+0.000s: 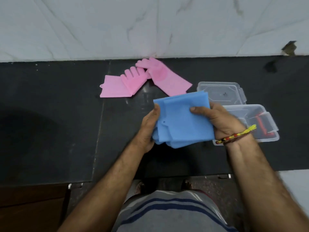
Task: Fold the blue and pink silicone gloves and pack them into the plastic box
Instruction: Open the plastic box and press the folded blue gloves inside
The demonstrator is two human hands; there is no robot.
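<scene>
Blue silicone gloves [182,119], folded into a flat soft bundle, sit at the centre of the frame, held up above the dark stone worktop [50,114] between both hands. Left hand [148,129] takes the bundle's left edge, thumb on top and fingers curled beneath, so its grip is clamped on the blue gloves. Right hand [219,121] takes the right edge the same way, thumb pressed across the top face, its grip likewise clamped on the bundle; a braided red, yellow and brown thread band [234,137] circles that wrist. Just right of the hands, partly hidden behind the right one, the clear plastic box [269,129] lies open on the worktop with something red inside, and its clear hinged lid [220,91] lies flat just above it in the frame. Pink silicone gloves [142,79] lie on the worktop in the upper middle, one folded over, the other spread out, their fingertips touching near the white marble-patterned wall [150,25]. A grey striped shirt [167,213] fills the bottom centre.
</scene>
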